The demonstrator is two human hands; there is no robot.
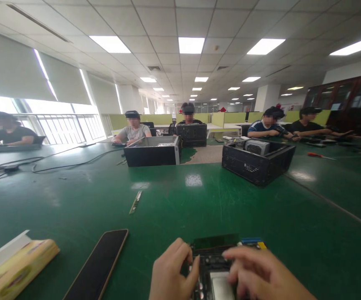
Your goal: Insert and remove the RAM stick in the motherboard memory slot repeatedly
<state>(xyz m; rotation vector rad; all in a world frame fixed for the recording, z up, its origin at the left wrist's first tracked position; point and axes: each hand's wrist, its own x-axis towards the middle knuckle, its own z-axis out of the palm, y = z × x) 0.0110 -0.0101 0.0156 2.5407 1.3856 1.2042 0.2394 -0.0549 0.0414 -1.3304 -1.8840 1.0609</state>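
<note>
Down at the near edge of the green bench [199, 200] sits the motherboard [214, 255], dark, with a silvery square in its middle and blue and yellow parts at its far right corner; it runs off the bottom of the view; the left hand [171, 273] is curled on its left edge, fingers bent over, thumb laid against the board; the right hand [263, 275] lies across the top from the right, fingers stretched out and close together, tips resting on the board, pinching nothing that shows; just left of the hands a phone [101, 262] lies face up, screen dark, angled away; further left, at the corner, a yellowish box [16, 266] with a white edge; beyond the phone a thin metal strip [135, 202] lies alone on the bench; out in the middle, well apart from the hands, two open computer cases, one to the left [152, 153] and one to the right [257, 162], with a third case [193, 134] behind; black cables [43, 163] trail across the far left; a red-handled screwdriver [319, 156] lies far right; other people sit along the far side and at the left end, their hands at their own work.
</note>
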